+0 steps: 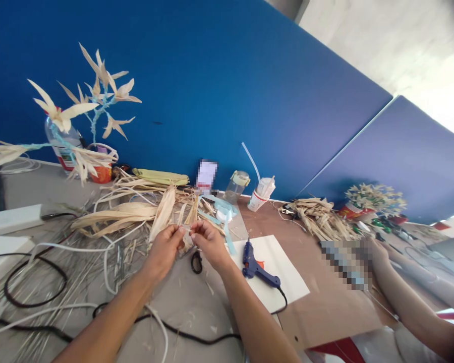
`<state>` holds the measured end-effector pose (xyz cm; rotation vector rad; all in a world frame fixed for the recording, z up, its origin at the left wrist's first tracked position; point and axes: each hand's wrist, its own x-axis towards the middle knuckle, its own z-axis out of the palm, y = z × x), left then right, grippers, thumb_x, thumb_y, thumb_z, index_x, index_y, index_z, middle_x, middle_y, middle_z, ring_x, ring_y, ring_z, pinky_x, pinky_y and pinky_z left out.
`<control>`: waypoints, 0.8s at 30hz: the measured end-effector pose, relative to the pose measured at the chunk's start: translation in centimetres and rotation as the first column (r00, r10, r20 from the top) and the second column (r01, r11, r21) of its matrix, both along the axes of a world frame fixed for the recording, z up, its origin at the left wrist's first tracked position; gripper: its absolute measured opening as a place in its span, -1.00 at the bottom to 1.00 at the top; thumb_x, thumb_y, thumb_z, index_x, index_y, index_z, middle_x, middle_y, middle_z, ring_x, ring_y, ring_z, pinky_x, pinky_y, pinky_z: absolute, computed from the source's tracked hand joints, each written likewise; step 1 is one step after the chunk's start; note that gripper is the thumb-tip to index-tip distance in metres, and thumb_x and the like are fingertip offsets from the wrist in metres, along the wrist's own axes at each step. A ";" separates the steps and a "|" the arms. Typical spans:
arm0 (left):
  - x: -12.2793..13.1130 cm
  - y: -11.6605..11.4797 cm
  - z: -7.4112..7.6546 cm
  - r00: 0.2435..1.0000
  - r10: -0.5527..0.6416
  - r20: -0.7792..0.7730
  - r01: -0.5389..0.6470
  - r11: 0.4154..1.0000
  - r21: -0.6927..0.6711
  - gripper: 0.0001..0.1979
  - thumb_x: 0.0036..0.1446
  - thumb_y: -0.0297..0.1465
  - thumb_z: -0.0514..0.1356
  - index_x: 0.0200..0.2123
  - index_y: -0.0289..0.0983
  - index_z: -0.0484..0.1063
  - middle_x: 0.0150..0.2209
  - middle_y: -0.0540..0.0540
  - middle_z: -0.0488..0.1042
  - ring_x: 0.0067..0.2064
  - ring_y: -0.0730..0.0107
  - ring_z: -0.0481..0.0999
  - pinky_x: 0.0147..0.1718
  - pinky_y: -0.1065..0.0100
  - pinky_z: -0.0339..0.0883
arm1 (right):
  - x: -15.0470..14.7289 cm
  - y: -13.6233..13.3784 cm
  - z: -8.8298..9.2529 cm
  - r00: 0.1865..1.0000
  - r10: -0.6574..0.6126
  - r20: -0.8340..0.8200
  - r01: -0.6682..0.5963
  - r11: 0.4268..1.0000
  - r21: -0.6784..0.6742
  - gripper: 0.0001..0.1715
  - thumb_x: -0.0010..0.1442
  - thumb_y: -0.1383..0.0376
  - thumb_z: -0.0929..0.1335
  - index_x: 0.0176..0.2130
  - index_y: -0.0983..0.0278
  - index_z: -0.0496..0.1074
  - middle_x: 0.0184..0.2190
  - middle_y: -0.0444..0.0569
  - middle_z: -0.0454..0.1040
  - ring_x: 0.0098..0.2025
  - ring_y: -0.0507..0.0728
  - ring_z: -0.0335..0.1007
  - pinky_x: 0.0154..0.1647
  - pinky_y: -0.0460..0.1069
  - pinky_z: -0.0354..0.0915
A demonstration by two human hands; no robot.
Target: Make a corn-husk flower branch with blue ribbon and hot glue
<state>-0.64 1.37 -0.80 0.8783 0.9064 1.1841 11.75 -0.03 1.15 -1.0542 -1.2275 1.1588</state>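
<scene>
My left hand (170, 247) and my right hand (208, 242) are close together over the grey table, fingers pinched around something small and pale between them, too small to name. Just below my right hand lies a black scissor handle (197, 262). Dried corn husks (163, 212) lie right behind my left hand, and light blue strips (223, 207) are spread behind my right hand. A blue glue gun (255, 266) rests on a white sheet (293, 282) to the right.
Husk flowers (98, 91) stand at the left by a plastic bottle (62, 143). Cables (109, 252) cross the left side. A phone (206, 175), jar (236, 185) and cup (261, 195) line the blue partition. Another person's arm (412, 307) is at the right.
</scene>
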 end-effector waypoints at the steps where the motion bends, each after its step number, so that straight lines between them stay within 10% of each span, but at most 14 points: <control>1: 0.0 0.0 0.0 0.999 -0.011 0.037 0.011 1.000 -0.010 -0.72 -0.14 -0.22 0.33 -0.50 -0.30 0.38 -0.60 0.09 0.30 -0.58 0.56 0.21 -0.58 0.47 0.09 | 0.0 0.0 -0.2 1.000 0.006 0.024 -0.006 1.000 0.014 -0.82 -0.10 0.38 0.33 -0.36 0.26 0.38 -0.50 -0.19 0.37 -0.49 -0.01 0.26 -0.45 -0.11 0.22; 24: 0.3 -0.5 1.3 0.979 -0.051 0.195 0.065 0.996 -0.064 -0.78 -0.04 -0.46 0.21 -0.25 -0.28 0.35 -0.62 0.13 0.26 -0.62 0.63 0.11 -0.60 0.54 0.06 | 0.2 -0.2 0.5 0.950 -0.198 0.241 0.152 0.969 0.196 -0.87 0.09 0.26 0.25 -0.46 0.26 0.28 -0.57 -0.20 0.21 -0.52 0.00 0.10 -0.47 -0.09 0.10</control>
